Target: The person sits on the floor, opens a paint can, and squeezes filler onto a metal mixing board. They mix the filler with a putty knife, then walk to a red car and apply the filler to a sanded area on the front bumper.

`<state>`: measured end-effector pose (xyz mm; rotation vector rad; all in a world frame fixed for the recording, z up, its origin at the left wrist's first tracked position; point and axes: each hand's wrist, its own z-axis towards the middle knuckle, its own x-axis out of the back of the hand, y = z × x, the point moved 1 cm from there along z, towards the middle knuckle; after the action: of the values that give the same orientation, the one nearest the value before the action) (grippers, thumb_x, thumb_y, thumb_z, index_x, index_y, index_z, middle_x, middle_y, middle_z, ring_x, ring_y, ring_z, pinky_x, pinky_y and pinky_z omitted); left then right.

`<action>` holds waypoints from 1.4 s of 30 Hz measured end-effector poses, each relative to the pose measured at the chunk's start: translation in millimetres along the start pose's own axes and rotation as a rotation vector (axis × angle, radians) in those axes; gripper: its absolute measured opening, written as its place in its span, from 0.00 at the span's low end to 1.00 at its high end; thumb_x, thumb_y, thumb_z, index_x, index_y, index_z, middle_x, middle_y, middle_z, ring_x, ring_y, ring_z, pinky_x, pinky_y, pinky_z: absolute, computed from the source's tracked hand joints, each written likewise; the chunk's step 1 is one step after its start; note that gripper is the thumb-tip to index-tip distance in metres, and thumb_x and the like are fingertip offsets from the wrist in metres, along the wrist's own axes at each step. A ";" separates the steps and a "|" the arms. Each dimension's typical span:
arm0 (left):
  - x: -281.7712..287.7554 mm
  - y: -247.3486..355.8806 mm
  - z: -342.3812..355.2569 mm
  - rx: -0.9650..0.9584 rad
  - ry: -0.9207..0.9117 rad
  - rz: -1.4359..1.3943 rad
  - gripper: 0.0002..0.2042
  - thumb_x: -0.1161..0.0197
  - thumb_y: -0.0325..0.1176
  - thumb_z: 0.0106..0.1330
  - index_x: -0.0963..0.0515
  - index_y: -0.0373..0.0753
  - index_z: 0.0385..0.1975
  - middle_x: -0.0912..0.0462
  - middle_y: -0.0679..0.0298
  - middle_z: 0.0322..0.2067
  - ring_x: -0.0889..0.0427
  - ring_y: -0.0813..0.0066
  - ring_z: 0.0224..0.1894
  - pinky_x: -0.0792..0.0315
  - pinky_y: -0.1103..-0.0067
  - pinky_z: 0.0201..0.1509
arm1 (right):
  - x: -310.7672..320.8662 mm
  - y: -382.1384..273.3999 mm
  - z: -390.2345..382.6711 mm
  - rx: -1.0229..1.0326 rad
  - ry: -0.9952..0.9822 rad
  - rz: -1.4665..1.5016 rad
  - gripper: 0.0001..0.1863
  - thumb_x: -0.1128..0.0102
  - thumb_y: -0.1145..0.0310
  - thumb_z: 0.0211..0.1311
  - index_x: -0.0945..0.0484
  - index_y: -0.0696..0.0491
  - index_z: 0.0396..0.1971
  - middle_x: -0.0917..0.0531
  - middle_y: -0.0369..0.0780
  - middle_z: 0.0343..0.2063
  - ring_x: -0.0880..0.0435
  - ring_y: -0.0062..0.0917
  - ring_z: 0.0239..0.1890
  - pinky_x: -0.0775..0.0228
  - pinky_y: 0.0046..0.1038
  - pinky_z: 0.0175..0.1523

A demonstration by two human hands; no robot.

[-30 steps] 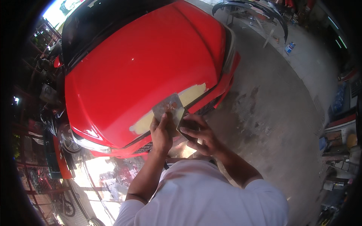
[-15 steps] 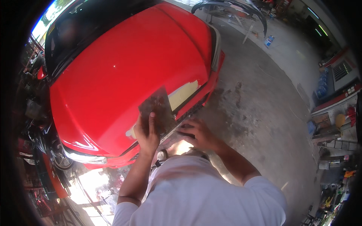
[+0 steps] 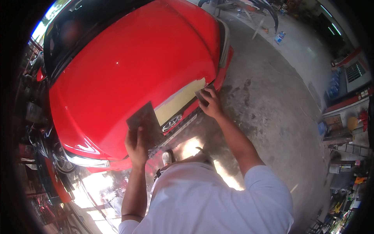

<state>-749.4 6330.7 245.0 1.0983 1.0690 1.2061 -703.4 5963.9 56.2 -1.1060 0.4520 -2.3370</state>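
Note:
A red car hood (image 3: 128,70) fills the space before me. Along its front edge runs a pale yellow strip of body filler (image 3: 179,101). My left hand (image 3: 136,147) grips a dark, flat rectangular putty board (image 3: 143,116) from below, thumb on its face, over the hood's front edge at the strip's left end. In my right hand (image 3: 210,106) is a small dark, flat filler spreader (image 3: 201,94), held by bent fingers at the strip's right end. Whether the spreader touches the filler I cannot tell.
Below the strip are a silver badge (image 3: 171,123) and the front bumper. A headlight (image 3: 87,160) sits at the hood's left corner. Behind, a blue-and-white can (image 3: 279,37) stands on the concrete floor (image 3: 272,97) near a stand. Shelves with tools line the right side.
My right hand has moved from beside the board up and right to the filler's far end. My left hand has shifted the board left, uncovering more filler and the badge.

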 end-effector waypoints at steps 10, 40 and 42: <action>5.9 -10.9 -9.9 0.075 0.103 0.058 0.17 0.44 0.31 0.80 0.25 0.28 0.62 0.16 0.60 0.54 0.20 0.76 0.55 0.29 0.78 0.61 | 9.5 12.8 15.5 -0.020 -0.056 -0.045 0.25 0.27 0.61 0.53 0.14 0.51 0.53 0.25 0.42 0.59 0.28 0.43 0.62 0.37 0.47 0.68; 72.2 -9.2 2.8 0.077 0.223 -0.081 0.16 0.42 0.34 0.80 0.24 0.31 0.59 0.15 0.61 0.51 0.18 0.78 0.51 0.25 0.79 0.56 | -10.6 -67.5 -33.3 0.142 -0.247 -0.138 0.25 0.26 0.64 0.52 0.13 0.47 0.53 0.25 0.43 0.56 0.30 0.44 0.63 0.38 0.51 0.70; 81.2 -11.5 0.2 0.082 0.251 -0.085 0.16 0.42 0.35 0.79 0.24 0.31 0.60 0.15 0.62 0.50 0.18 0.78 0.50 0.25 0.79 0.56 | -2.3 -82.7 -27.8 0.142 -0.215 -0.118 0.25 0.27 0.65 0.52 0.14 0.48 0.54 0.25 0.43 0.56 0.30 0.44 0.64 0.39 0.52 0.70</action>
<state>-742.2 6411.3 231.1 0.9692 1.3540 1.2641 -749.2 6034.7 78.7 -1.3281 0.1434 -2.2753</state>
